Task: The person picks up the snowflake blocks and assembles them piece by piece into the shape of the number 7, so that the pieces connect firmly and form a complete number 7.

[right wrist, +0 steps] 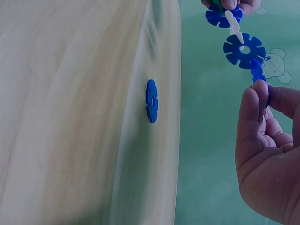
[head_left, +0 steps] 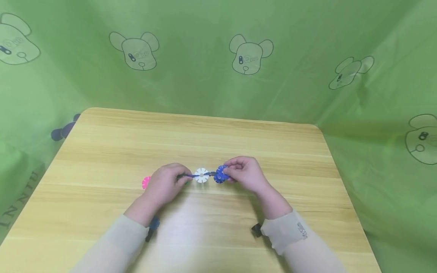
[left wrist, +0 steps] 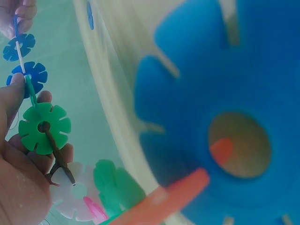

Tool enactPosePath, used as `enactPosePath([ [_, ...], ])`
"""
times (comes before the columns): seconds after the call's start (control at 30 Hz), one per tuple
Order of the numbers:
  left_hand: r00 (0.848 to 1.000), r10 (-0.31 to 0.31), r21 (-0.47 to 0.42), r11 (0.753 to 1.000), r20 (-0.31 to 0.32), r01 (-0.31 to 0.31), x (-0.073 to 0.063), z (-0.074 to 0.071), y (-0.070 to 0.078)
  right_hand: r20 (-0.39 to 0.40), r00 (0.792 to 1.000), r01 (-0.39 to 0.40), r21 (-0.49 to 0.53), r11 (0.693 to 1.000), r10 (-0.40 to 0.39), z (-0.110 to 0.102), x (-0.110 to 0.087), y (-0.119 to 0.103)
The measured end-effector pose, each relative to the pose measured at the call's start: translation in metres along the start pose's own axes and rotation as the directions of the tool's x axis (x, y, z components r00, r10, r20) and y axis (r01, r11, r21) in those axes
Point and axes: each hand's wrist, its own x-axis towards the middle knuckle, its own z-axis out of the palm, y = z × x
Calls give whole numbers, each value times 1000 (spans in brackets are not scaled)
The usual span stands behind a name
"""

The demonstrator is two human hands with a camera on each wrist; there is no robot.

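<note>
Both hands hold a chain of interlocked notched plastic discs above the table. My left hand pinches a blue disc that is joined to a green disc. Between the hands, a white disc links to another blue disc. At the far end my right hand pinches a blue disc between thumb and fingertips. Past my left palm the chain continues with a brown disc, a whitish disc and a pink disc. An orange disc and a large blurred blue disc appear close to the left wrist camera.
A loose blue disc lies on the wooden table. Green cloth printed with bear faces hangs behind the table and along its sides. A dark wrist camera sits under the right sleeve.
</note>
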Motion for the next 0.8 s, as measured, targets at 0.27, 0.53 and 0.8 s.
enactPosePath([
  [0.27,999,36,21,999,-17,-36,1,2,0,-19,1000,-9,21,1000,10,7,0,2],
  [0.53,991,123,27,992,-45,-122,7,10,7,-45,999,17,83,996,-14,19,-3,-1],
  [0.8,972,198,32,980,-127,-196,9,16,10,-77,997,34,106,994,-26,27,-5,-3],
])
